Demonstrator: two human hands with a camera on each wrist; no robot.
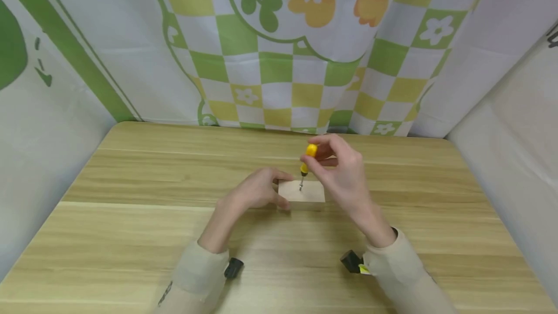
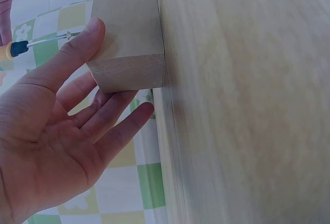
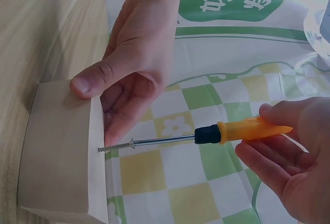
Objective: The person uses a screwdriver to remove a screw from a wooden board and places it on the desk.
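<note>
A checked, flowered curtain (image 1: 279, 76) is hanging behind the wood-grain bench (image 1: 131, 178); the block (image 1: 311, 194) is lying flat on that bench, between the two hands; the left hand (image 1: 258, 189) is gripping its left end, thumb on the near side and fingers on the far side; the right hand (image 1: 344, 168) is pinching the yellow handle of the screwdriver (image 3: 209, 134) between thumb and fingers; the screw (image 3: 117, 146) is standing in the block's top face with much of its thread showing, and the screwdriver's tip is meeting its head.

The block is looking light, stiff and hardly fragile, its bare wood probably giving a fair grip; holding low on its two long sides, away from the screw, is seeming the best hold; the screwdriver is appearing light and rigid, its smooth handle perhaps a little slippery, so the yellow part is offering the place to grasp; no container is showing clearly.
</note>
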